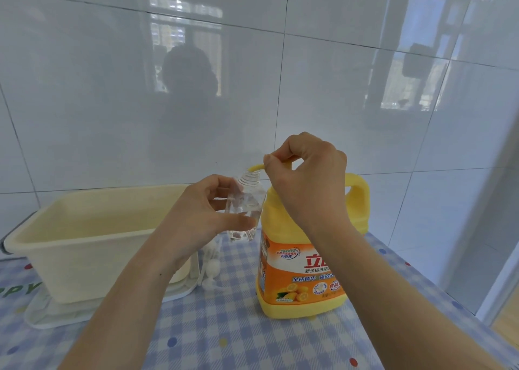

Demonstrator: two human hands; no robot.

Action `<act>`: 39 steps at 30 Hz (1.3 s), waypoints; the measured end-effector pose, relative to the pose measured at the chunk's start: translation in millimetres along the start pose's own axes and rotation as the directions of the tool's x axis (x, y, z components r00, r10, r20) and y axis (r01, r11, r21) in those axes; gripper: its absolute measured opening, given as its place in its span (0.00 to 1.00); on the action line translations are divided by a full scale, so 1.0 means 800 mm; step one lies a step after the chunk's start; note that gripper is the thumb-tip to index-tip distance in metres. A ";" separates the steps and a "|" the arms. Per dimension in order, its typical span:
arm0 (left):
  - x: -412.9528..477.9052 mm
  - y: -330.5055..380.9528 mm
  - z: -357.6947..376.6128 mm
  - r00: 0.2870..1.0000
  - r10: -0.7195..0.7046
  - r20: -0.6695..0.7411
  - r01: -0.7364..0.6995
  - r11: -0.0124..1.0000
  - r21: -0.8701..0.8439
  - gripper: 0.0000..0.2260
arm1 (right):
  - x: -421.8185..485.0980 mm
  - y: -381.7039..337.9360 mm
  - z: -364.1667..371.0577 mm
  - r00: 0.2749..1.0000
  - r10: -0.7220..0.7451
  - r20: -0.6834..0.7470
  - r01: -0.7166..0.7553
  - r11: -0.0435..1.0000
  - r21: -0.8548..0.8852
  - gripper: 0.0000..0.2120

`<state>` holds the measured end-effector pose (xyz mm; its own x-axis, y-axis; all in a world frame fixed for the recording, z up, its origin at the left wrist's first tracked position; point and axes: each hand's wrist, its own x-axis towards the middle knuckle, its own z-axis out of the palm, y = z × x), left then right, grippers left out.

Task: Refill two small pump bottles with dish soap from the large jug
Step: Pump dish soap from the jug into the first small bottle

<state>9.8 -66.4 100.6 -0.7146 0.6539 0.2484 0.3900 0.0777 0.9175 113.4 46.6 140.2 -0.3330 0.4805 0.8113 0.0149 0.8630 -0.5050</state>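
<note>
Left hand (202,218) grip: thumb and fingers wrapped round the small clear plastic bottle (247,204). Bottle is uncapped, lifted off the bench (224,336) and touching the left shoulder of the large yellow dish-soap jug (303,271). Right hand (306,178) is above the jug, wrist bent down, fingers curled tight on the yellow pump spout (255,168). Spout tip sits at the bottle mouth. White pump heads (210,268) lie on the bench between the jug and the cream plastic tub (84,246).

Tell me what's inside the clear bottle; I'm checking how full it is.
The bottle looks see-through, with no plain fill line. The left hand covers part of its side, so a little clear soap cannot be ruled out.
</note>
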 end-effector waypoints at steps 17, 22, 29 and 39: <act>-0.001 -0.002 0.002 0.999 -0.027 0.029 0.025 0.998 0.064 0.24 | -0.020 0.017 0.012 0.996 -0.062 -0.062 0.061 0.998 -0.018 0.08; 0.001 -0.003 0.002 0.999 -0.026 0.024 0.025 0.998 0.060 0.23 | -0.020 0.016 0.013 0.996 -0.060 -0.063 0.060 0.998 -0.013 0.08; 0.002 -0.006 0.003 0.999 -0.026 0.026 0.025 0.999 0.044 0.23 | -0.018 0.017 0.014 0.996 -0.064 -0.066 0.063 0.998 -0.025 0.08; 0.002 -0.006 0.001 0.999 -0.014 0.045 0.014 1.000 -0.018 0.23 | -0.002 0.002 0.002 0.999 0.003 -0.041 -0.003 1.000 0.001 0.08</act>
<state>7.1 -64.8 96.4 -0.6929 0.6861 0.2216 0.3694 0.0739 0.9263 112.4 47.3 137.8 -0.2942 0.4892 0.8211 0.0151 0.8614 -0.5078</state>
